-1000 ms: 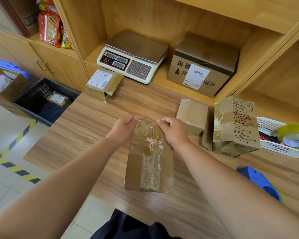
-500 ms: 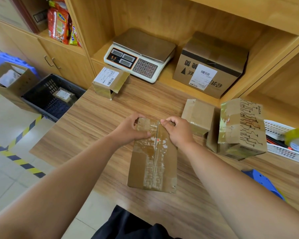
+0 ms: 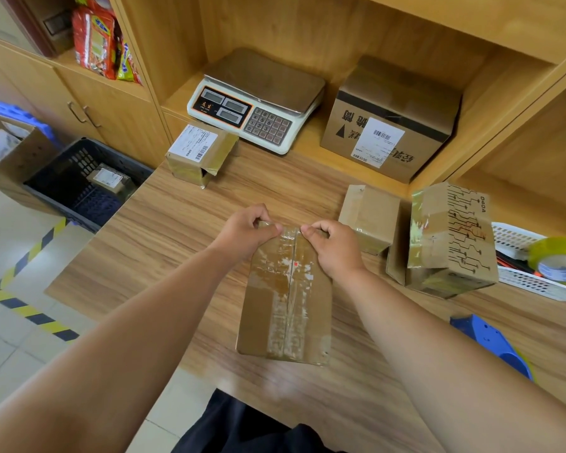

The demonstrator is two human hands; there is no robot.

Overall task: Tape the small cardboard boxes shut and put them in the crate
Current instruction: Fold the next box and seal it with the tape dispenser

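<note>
- Crate (image 3: 79,188) stood on the floor left of the surface (image 3: 183,223), one small labelled box (image 3: 109,178) already inside.
- Left hand (image 3: 244,233) was curled shut, pinching the far edge of the flat box (image 3: 286,299) at mid-surface.
- Flat box looked light, stiff cardboard, tape-slick on top; judged best gripped by its long side edges.
- Right hand (image 3: 332,248) pinched the same far edge, likewise closed.

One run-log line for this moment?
hands: left and right grip flat box far end | crate: one box inside | tape roll: untouched
</note>
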